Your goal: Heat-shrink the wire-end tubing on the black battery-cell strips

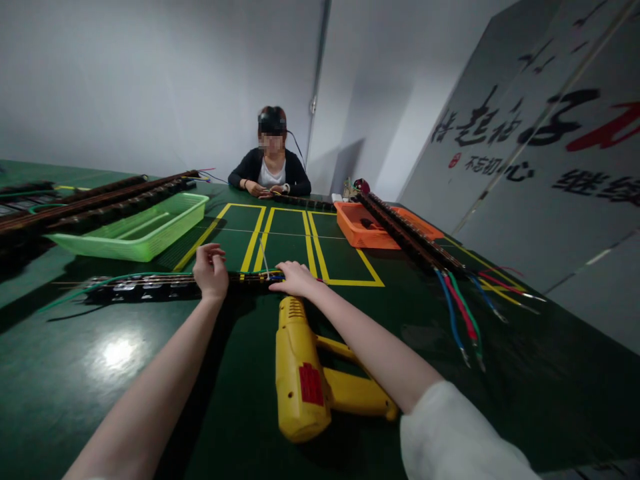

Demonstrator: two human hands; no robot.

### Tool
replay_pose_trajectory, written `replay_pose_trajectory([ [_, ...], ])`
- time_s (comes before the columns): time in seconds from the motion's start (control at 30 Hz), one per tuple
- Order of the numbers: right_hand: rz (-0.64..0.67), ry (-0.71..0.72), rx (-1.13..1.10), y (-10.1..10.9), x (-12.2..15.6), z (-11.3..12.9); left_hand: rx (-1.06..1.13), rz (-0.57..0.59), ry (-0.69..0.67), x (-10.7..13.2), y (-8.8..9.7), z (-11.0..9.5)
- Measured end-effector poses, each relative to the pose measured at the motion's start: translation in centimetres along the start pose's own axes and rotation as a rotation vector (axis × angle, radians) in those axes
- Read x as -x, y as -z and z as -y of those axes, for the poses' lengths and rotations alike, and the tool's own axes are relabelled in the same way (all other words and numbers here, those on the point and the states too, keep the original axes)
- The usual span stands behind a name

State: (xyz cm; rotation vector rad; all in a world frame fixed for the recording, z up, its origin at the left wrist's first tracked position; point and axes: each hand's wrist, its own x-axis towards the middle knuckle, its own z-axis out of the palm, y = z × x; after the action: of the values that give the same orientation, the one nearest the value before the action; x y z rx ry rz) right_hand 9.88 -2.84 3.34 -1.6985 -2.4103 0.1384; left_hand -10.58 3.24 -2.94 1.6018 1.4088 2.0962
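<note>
A long dark wire harness (pixel 183 285) with copper-coloured strips and a green wire lies crosswise on the table in front of me. Just over its middle, my left hand (pixel 211 272) is raised with loosely bent fingers, the thumb apart, and nothing visible in it. My right hand (pixel 296 278) grips the harness's right end, its fingertips partly hidden. Beside those fingers a white cable tie (pixel 265 257) sticks up from the harness. A yellow heat gun (pixel 300 373) lies below my right hand, partly under my forearm.
A green basket (pixel 150 250) stands at left beside more long harnesses (pixel 100 200). At right an orange basket (pixel 356 235) has harnesses (pixel 407 230) across it, coloured leads (pixel 457 313) hanging off. Yellow tape (pixel 350 283) marks the table. A person (pixel 270 163) sits opposite, hands at another harness.
</note>
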Motion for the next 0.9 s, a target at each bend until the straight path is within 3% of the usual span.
replay_pose_trajectory([
  [0.1, -0.004, 0.012, 0.049, 0.4, -0.6, 0.2, -0.008, -0.037, -0.005, -0.6, 0.7, 0.7],
  [0.27, -0.030, 0.052, 0.133, 2.2, -0.7, -0.4, -0.076, 0.034, -0.086, -0.4, 1.0, 0.3],
  [0.43, -0.162, 0.073, 0.245, 7.5, 0.9, -2.3, -0.191, 0.179, -0.458, 0.5, 0.4, -1.7],
  [0.53, -0.285, 0.046, 0.347, 11.7, 3.5, -3.8, -0.173, 0.301, -0.517, 1.6, -0.5, -2.9],
  [0.67, -0.377, -0.079, 0.489, 15.5, 7.7, -6.5, -0.161, 0.534, -0.545, 3.1, -1.8, -3.2],
  [0.9, -0.452, -0.438, 0.627, 17.5, 13.6, -12.1, -0.141, 0.710, -0.538, 3.5, -2.1, -2.9],
])
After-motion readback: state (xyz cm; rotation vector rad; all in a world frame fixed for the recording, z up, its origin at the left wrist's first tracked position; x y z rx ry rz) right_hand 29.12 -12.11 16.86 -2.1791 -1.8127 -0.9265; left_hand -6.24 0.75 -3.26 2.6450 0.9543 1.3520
